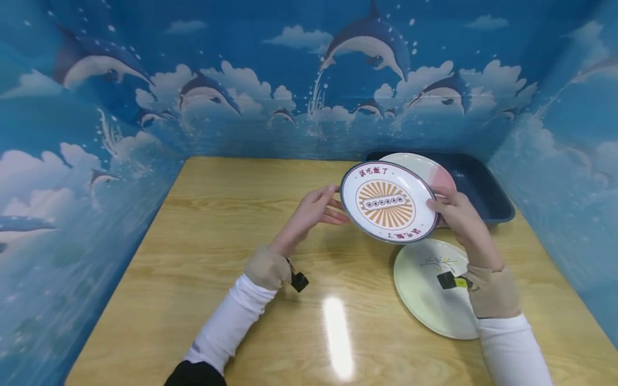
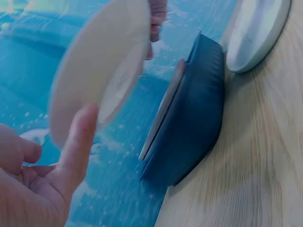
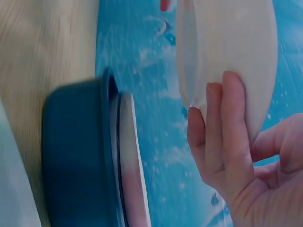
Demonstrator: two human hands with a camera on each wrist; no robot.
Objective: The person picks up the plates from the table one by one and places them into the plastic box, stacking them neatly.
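Observation:
A white plate (image 1: 384, 202) with a dark blue rim, an orange ray pattern and red characters is held tilted above the table. My right hand (image 1: 453, 210) pinches its right rim, thumb on the face; in the right wrist view, several fingers (image 3: 230, 123) lie against the underside. By the left rim is my left hand (image 1: 316, 208), its fingers extended. The left wrist view has a straight finger (image 2: 79, 144) at the plate's pale underside (image 2: 102, 56); whether it touches is unclear. Below the held plate, a pale green plate (image 1: 425, 300) with a branch drawing lies on the table.
A dark blue bin (image 1: 487, 193) stands at the table's back right corner. Inside it a white and pink plate (image 1: 419, 163) leans on the rim. Dolphin-printed curtains (image 1: 270, 69) enclose the wooden table (image 1: 212, 236) at the back and sides.

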